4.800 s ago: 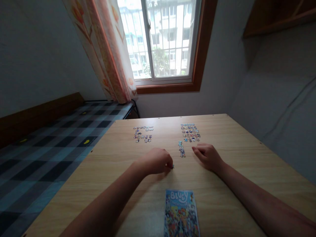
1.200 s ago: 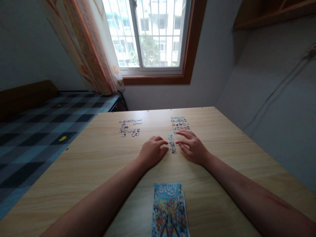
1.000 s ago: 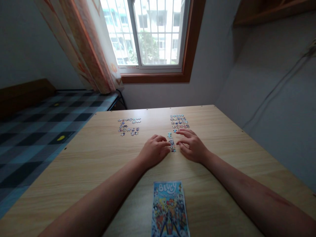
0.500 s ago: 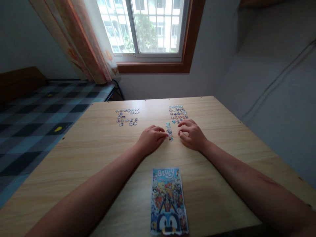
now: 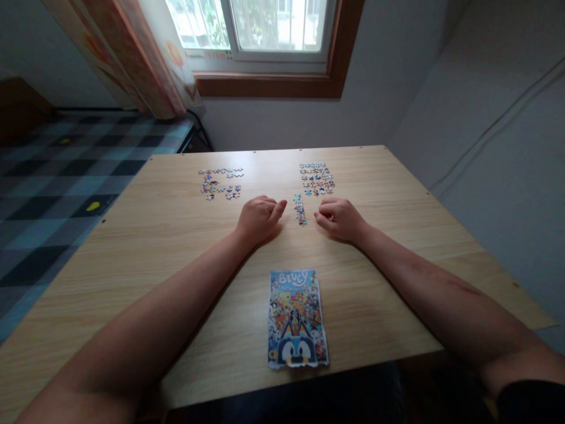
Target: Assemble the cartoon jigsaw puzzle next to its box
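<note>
A narrow strip of joined jigsaw puzzle pieces (image 5: 301,211) lies on the table between my hands, touched by neither. My left hand (image 5: 260,218) rests just left of it, fingers curled into a loose fist and thumb sticking out. To the strip's right, my right hand (image 5: 341,219) is closed too, its knuckles toward the window; nothing shows in its fingers. Beyond it, loose puzzle pieces (image 5: 316,178) are laid out in rows. Another group of puzzle pieces (image 5: 215,189) is spread at the far left. Nearer to me is a Bluey picture sheet (image 5: 296,318) with a ragged lower edge.
The wooden table (image 5: 212,288) reaches toward the wall under a barred window (image 5: 278,26). Left of the table is a bed with a checked cover (image 5: 48,194), and a curtain (image 5: 145,59) hangs beside the window. A cable (image 5: 498,121) runs along the right wall.
My view has tilted down. Both hands have drawn slightly away from the puzzle strip, the left one no longer touching it, and their fingers have curled in.
</note>
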Demonstrator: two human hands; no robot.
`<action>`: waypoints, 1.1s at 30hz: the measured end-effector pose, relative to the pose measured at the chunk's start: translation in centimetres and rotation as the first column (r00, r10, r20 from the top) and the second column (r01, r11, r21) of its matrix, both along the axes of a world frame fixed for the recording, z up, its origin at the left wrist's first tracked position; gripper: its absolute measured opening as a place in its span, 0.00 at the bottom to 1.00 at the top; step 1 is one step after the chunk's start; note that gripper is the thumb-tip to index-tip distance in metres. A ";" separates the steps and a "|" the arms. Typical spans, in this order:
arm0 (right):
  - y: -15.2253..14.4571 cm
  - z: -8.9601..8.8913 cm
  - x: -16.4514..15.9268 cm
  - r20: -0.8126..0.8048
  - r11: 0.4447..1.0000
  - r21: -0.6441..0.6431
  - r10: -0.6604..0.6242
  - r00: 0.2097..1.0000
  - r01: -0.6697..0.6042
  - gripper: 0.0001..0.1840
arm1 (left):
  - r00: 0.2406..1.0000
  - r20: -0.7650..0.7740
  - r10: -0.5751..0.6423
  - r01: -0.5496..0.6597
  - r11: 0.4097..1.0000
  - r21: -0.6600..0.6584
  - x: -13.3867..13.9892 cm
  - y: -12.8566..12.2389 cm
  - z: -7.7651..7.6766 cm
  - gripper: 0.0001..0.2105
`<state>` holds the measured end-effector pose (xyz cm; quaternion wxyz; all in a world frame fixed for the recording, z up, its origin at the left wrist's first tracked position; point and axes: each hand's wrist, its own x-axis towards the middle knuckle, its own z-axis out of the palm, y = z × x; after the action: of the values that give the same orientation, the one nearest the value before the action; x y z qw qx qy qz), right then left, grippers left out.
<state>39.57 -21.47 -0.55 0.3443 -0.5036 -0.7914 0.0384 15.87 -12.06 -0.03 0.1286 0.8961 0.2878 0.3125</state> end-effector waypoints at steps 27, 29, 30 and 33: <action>0.1 0.0 -0.2 -0.037 1.000 0.003 -0.021 0.999 0.021 0.24 | 0.974 0.140 0.175 -0.187 0.979 0.076 -0.5 -0.4 1.0 0.19; 0.0 0.1 -0.3 -0.042 1.000 -0.004 0.017 0.999 -0.017 0.21 | 0.979 0.137 0.154 -0.169 0.980 0.106 -0.5 -0.4 0.8 0.18; 0.0 0.1 -0.3 -0.046 0.999 -0.006 0.035 0.998 -0.035 0.18 | 0.983 0.123 0.135 -0.149 0.982 0.114 -0.5 -0.3 0.6 0.18; -0.1 0.1 -0.5 -0.055 0.997 -0.010 0.069 0.996 -0.070 0.12 | 0.999 0.008 0.041 -0.042 0.994 0.101 -0.4 -0.2 0.2 0.18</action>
<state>39.09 -21.60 -0.43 0.3612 -0.4765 -0.7986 0.0688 15.44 -12.30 0.15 0.0774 0.8944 0.2897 0.3319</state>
